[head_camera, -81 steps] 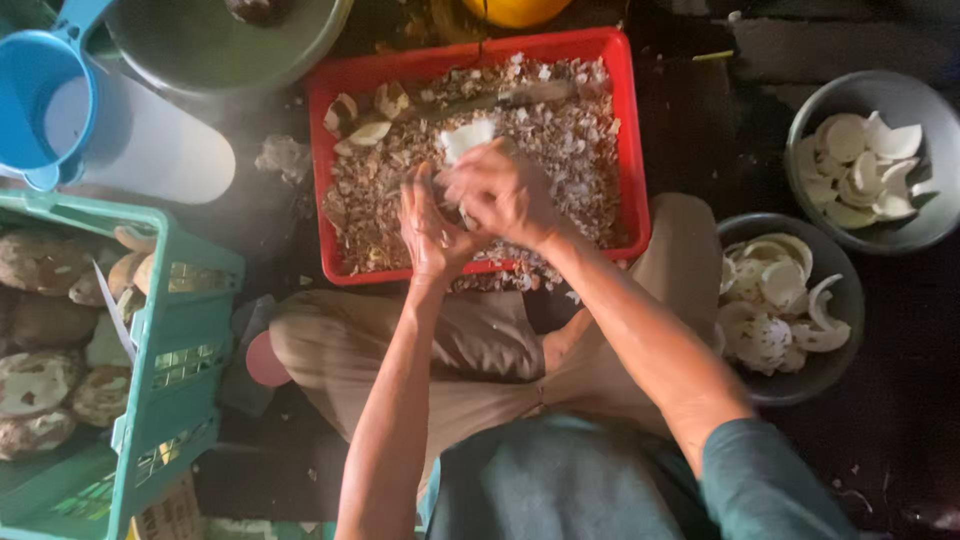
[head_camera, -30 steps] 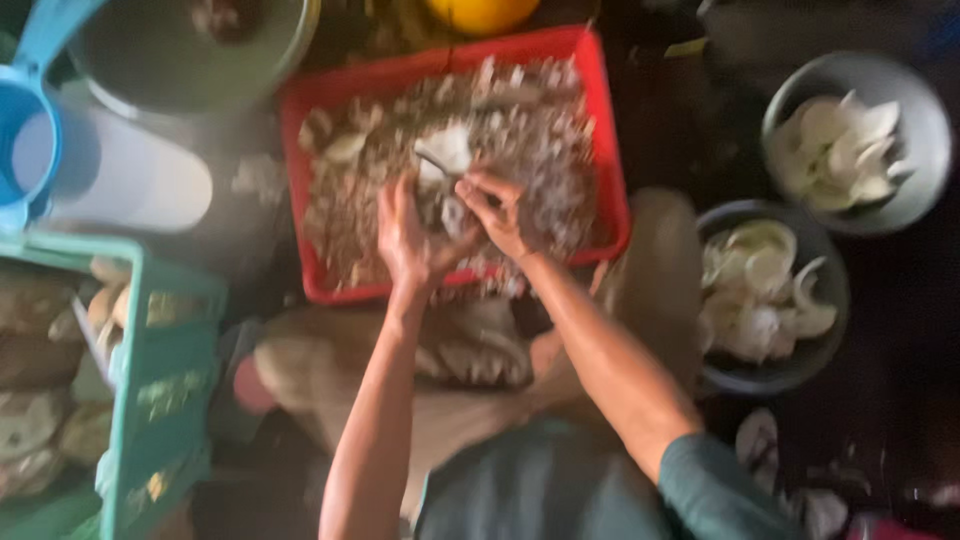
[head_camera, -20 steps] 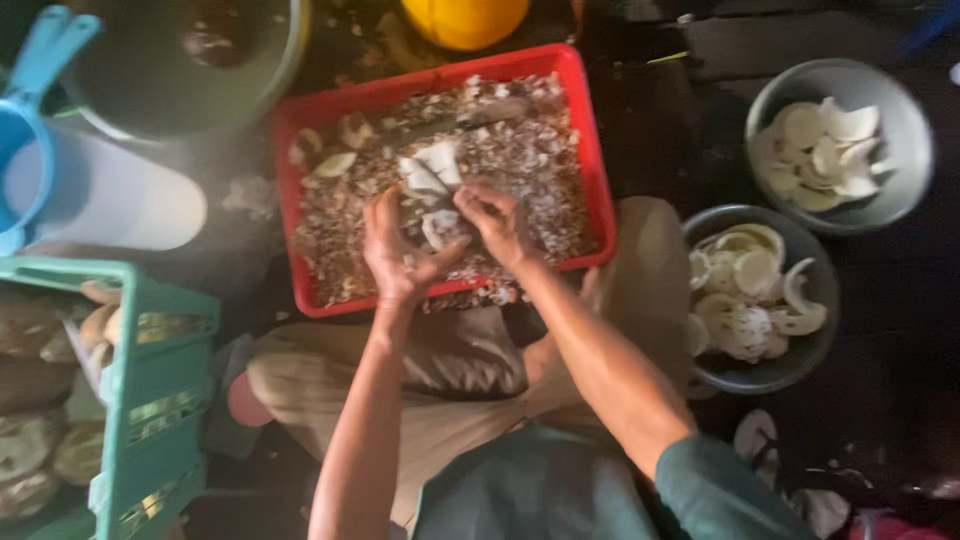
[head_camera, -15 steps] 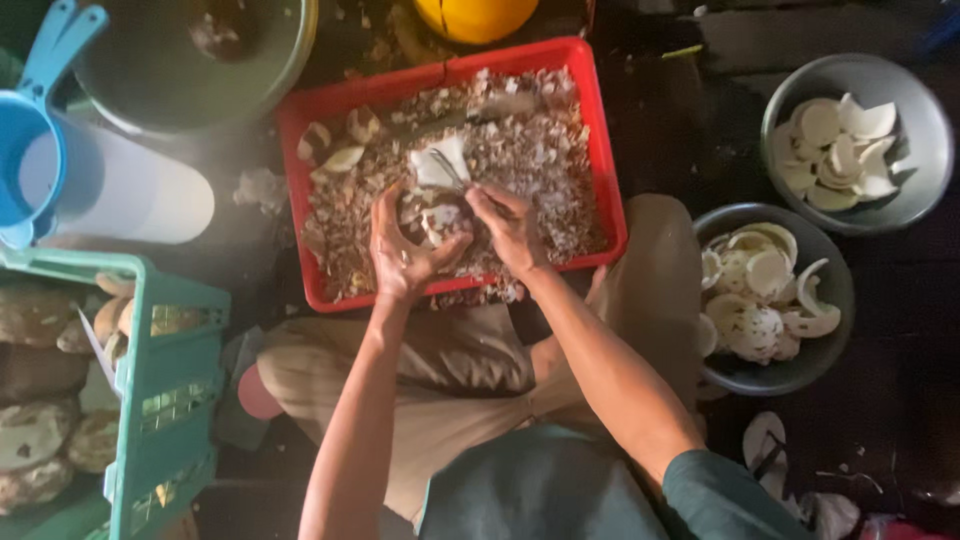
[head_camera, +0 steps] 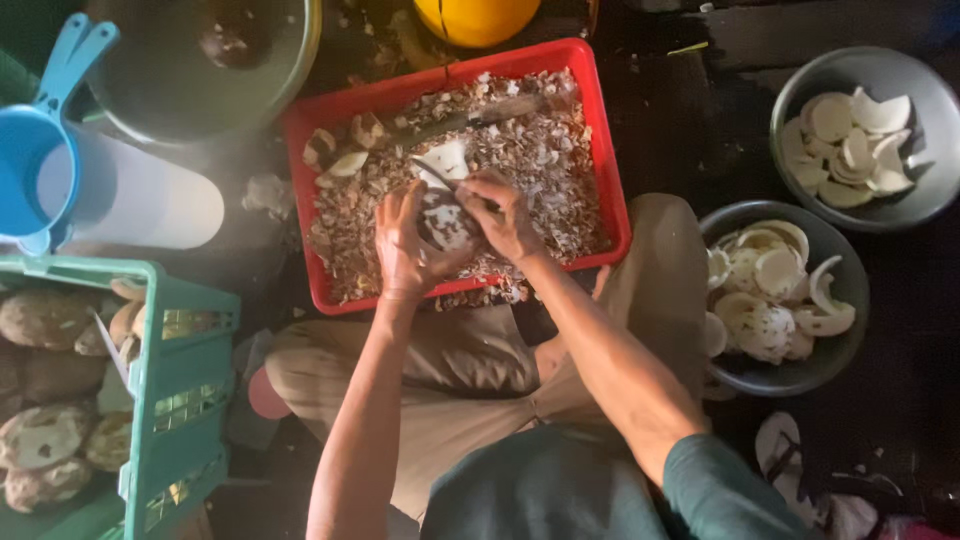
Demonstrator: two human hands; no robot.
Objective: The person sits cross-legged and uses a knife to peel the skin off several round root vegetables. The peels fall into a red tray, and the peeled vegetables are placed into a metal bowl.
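My left hand (head_camera: 402, 245) cups a piece of coconut (head_camera: 446, 222), brown-skinned with white flesh, over a red tray (head_camera: 605, 160). My right hand (head_camera: 503, 213) grips a small knife (head_camera: 436, 175) whose blade lies against the top of the piece. The tray is filled with brown peelings and a few white scraps. A larger knife (head_camera: 470, 117) lies across the peelings at the tray's far side.
Two grey bowls of peeled white coconut pieces stand at the right, one near (head_camera: 780, 300) and one far (head_camera: 870, 135). A green crate (head_camera: 170, 400) of unpeeled pieces is at the left. A blue scoop (head_camera: 35, 165), a white container, a dark basin (head_camera: 200, 60) and a yellow object (head_camera: 478, 18) lie beyond.
Both hands stayed over the red tray working the coconut piece; the piece turned in my left hand and the view shifted slightly.
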